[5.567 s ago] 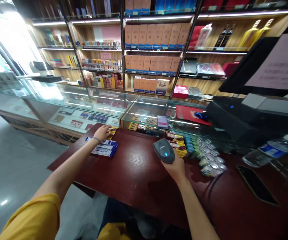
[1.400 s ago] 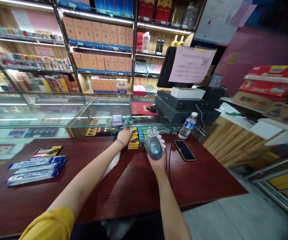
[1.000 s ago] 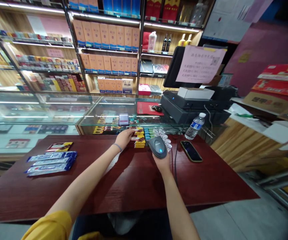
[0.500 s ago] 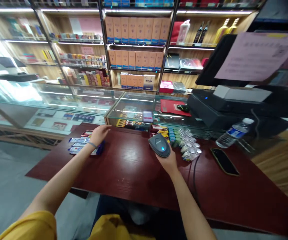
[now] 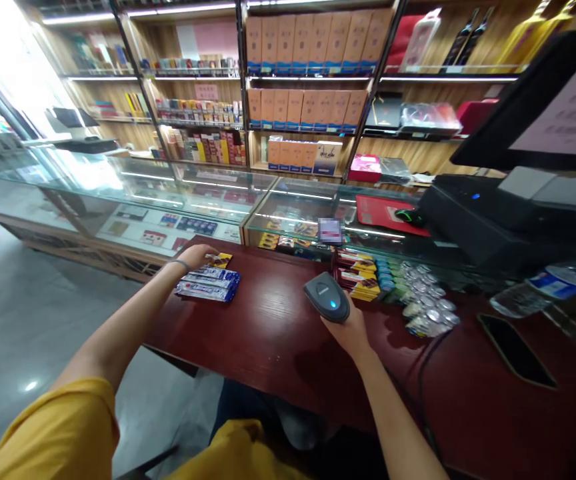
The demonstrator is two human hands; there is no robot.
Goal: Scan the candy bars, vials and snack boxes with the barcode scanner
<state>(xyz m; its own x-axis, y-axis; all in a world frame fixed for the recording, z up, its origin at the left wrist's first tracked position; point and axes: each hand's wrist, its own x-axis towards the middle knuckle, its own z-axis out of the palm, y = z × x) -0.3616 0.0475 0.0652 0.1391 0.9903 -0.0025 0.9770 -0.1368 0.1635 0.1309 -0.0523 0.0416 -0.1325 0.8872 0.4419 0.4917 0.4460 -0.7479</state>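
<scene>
My left hand (image 5: 194, 256) is at the far left of the dark red table, its fingers closed over the left end of a yellow-and-brown chocolate bar (image 5: 222, 260). Just nearer to me lie several blue-and-white snack packets (image 5: 208, 285) in a row. My right hand (image 5: 351, 327) is wrapped round the handle of a dark grey barcode scanner (image 5: 327, 297), held above the table with a blue light lit on top. Beyond the scanner are stacked yellow-and-red chocolate bars (image 5: 363, 283). Beside them stand blue and green packs (image 5: 388, 275) and several silvery-topped small packages (image 5: 425, 300).
A phone (image 5: 517, 350) and a water bottle (image 5: 548, 287) are on the right. A cable runs over the table (image 5: 268, 347) below the silvery packages. A glass display counter (image 5: 208, 193) borders the far side, with a monitor (image 5: 543, 100) at right and stocked shelves behind.
The view has turned, so the scene sits further right and lower left things shift. My left hand, earlier with fingers stretched over the packets, now lies at the chocolate bar. My right hand keeps the scanner.
</scene>
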